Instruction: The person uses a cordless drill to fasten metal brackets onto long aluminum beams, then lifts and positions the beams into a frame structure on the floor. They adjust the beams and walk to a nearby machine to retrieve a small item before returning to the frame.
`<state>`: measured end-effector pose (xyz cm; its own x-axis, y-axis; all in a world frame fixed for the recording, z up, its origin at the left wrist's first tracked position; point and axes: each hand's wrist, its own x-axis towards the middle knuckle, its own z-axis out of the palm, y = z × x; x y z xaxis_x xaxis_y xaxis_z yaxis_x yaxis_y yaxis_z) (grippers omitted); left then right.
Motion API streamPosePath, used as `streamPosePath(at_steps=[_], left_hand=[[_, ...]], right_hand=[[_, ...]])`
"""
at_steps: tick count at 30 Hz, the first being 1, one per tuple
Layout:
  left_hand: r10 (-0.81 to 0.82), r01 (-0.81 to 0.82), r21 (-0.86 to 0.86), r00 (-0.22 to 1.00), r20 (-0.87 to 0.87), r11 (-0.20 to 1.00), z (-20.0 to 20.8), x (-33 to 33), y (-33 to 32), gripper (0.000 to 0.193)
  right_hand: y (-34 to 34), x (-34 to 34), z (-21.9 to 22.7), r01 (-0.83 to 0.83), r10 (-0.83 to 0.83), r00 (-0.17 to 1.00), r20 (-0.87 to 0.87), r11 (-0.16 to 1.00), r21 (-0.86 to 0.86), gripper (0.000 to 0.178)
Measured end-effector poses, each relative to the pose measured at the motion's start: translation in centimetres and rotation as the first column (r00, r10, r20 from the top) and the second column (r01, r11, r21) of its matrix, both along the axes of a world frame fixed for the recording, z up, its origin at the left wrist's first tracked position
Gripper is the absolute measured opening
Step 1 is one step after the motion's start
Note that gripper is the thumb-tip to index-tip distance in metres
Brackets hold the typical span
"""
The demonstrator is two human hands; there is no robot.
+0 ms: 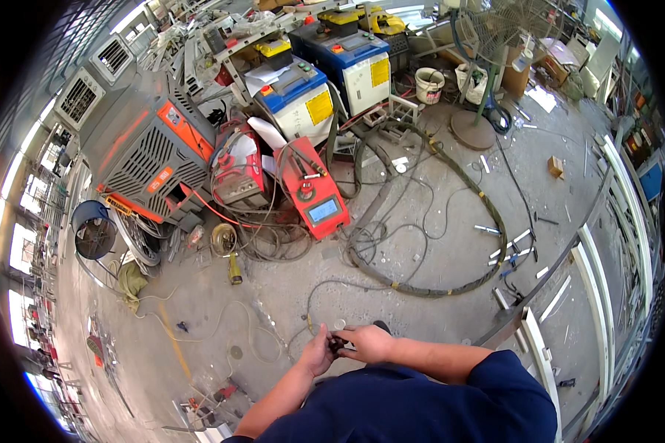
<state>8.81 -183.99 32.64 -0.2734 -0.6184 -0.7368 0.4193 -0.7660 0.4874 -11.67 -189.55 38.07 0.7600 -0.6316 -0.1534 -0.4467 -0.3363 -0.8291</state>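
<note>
My left hand and my right hand meet in front of my body, at the lower middle. Both are closed, fingertips together around something small and dark. Its kind cannot be made out, since the fingers cover most of it and the fingertips look dark too. A thin grey cable runs across the floor and ends close to my left hand. Just beyond the fingers, a small pale round disc lies on the floor.
Ahead stand a red machine with a screen, blue-and-white cabinets and a large grey-orange unit. A thick wrapped hose loops over the floor. A yellow-green power tool lies left; long white profiles lie right; a fan base stands farther back.
</note>
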Motion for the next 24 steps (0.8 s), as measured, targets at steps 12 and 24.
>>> streamPosePath(at_steps=[12,24], left_hand=[[-0.091,0.108,0.066,0.971,-0.221,0.992,0.3,-4.2,-13.8,0.084],[-0.356,0.377,-0.027,0.845,-0.399,0.926,1.9,-4.4,-32.6,0.037]], right_hand=[[-9.5,-0.7,-2.7,0.089,-0.123,0.983,-0.136,0.969,-0.232,0.029],[-22.6,-2.2,2.8,0.620,-0.635,0.772,0.024,0.744,-0.249,0.019]])
